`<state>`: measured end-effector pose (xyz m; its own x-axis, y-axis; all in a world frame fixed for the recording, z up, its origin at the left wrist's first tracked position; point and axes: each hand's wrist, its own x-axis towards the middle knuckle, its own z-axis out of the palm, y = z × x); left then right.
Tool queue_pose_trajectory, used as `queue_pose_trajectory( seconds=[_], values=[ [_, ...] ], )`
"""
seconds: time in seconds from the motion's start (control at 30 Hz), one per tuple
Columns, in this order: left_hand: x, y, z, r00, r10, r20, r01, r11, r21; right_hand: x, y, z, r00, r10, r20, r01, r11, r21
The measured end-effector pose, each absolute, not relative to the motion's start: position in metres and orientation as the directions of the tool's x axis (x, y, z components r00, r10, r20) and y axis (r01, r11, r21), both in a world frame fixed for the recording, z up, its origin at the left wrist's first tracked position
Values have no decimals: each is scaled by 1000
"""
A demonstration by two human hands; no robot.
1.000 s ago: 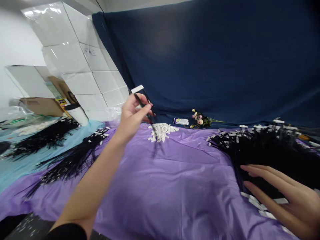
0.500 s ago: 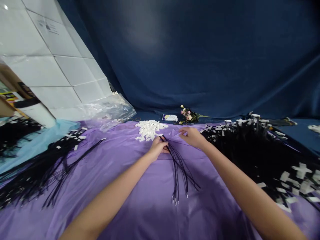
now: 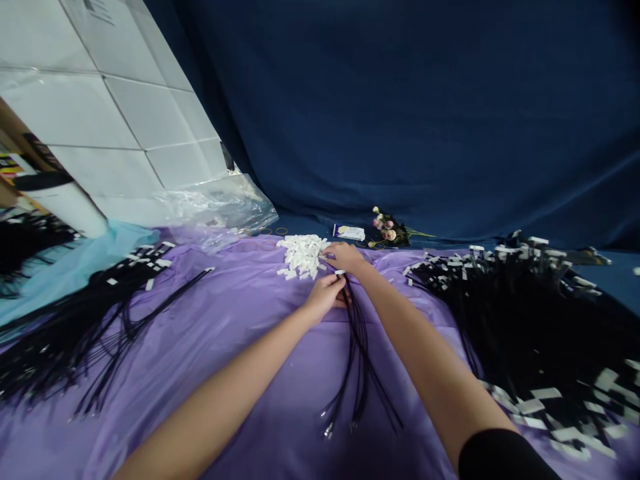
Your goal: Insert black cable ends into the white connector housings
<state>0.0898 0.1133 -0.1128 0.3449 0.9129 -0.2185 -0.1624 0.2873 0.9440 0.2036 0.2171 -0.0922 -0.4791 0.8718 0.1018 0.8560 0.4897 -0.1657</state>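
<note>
My left hand [image 3: 326,297] is closed around the upper end of a bunch of thin black cords [image 3: 358,340]. A small white tab shows at the top of the bunch, and the cords hang toward me, with small shiny metal ends on the purple cloth. Just beyond it, my right hand [image 3: 344,257] reaches to the right edge of a heap of small white pieces [image 3: 302,255]. Its fingers are bent together at the heap; whatever is between the fingertips is too small to make out.
Purple cloth [image 3: 240,353] covers the work surface. Many black cords with white tabs lie in a large pile [image 3: 540,313] at right and another pile [image 3: 65,327] at left. Behind the heap are a small packet [image 3: 349,233], artificial flowers [image 3: 387,230] and clear plastic [image 3: 220,207].
My right hand has moved left, from right of the cords to the white heap. My left hand keeps its hold, and the cords now hang more directly toward me. The view has shifted slightly.
</note>
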Motion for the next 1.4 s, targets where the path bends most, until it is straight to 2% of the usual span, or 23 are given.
queue_pose_trajectory(
  seconds=[0.17,0.3,0.43,0.57,0.7,0.83,0.9,1.0,1.17,1.27,1.4],
  values=[
    [92,112,-114,320,923,-213,-178,279,944,199,211,-92,-446,888,114,881,458,-117],
    [92,112,-113,310,924,-224,-182,289,940,197,208,-91,-450,887,109,878,461,-131],
    [91,112,-113,328,918,-221,-178,290,940,198,209,-94,-406,904,131,879,426,-215],
    [90,112,-113,357,912,-200,-173,275,946,205,210,-101,-357,916,184,839,401,-369],
    [89,109,-110,393,904,-169,-162,249,955,220,205,-103,-275,924,266,738,380,-558],
    [89,107,-107,427,895,-129,-163,216,963,238,183,-98,-93,936,339,598,325,-732],
    [89,105,-107,429,896,-115,-170,205,964,247,167,-100,30,941,338,507,277,-816],
    [87,104,-109,428,897,-111,-183,206,961,255,139,-110,178,948,264,334,194,-922],
    [76,102,-113,494,858,-142,-207,275,939,253,104,-120,206,968,141,107,121,-987],
    [72,101,-112,514,840,-172,-231,329,916,245,91,-113,146,984,107,52,100,-994],
    [73,101,-110,533,830,-162,-209,315,926,239,80,-102,137,987,81,23,79,-997]
  ],
)
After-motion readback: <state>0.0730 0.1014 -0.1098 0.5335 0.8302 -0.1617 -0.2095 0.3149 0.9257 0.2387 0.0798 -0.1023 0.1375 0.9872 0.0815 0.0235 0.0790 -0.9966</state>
